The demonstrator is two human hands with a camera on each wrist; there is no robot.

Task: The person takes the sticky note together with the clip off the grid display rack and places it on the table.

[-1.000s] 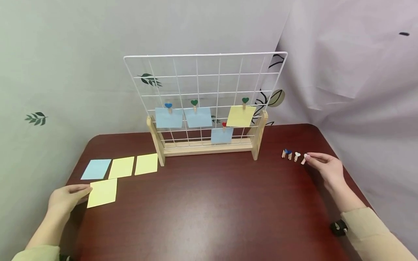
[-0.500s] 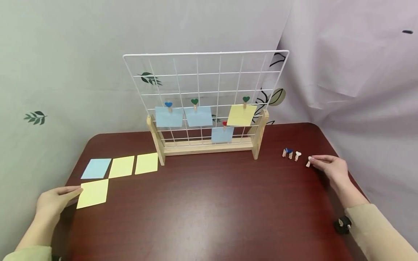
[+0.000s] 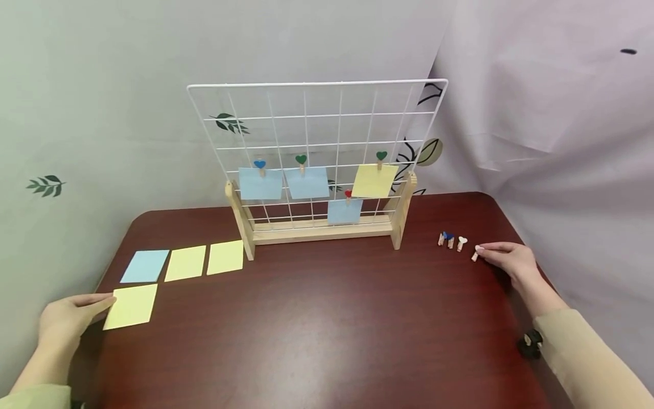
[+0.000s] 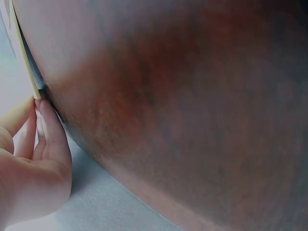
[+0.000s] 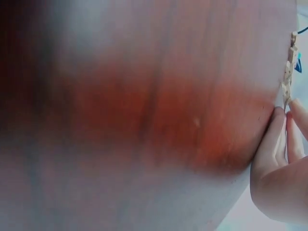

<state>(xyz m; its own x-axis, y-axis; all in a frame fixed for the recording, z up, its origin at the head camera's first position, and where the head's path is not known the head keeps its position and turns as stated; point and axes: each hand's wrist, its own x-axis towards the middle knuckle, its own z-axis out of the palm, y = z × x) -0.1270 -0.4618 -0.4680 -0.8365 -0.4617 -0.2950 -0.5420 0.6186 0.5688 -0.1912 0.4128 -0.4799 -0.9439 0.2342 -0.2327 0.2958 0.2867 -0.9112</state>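
At the lower left of the head view, the near edge of a yellow paper square [image 3: 130, 307] is touched by the left hand [image 3: 63, 321]. Its fingers [image 4: 50, 130] are held straight and close together, and the paper is not gripped. The paper lies flat on the dark red tabletop [image 3: 317, 318]. Just above it, a blue square [image 3: 145, 266] and two more yellow squares [image 3: 204, 260] are laid in a row.

At the right of the view, a small white clip [image 3: 476, 254] is pinched by the fingertips of the right hand [image 3: 508, 262]. The clip is kept low, at the tabletop. Just to its left, three more little clips [image 3: 451, 240] are lined up.

In the middle, a white wire grid [image 3: 317, 147] is held up in a wooden stand. Four paper squares are clipped onto it with heart clips.
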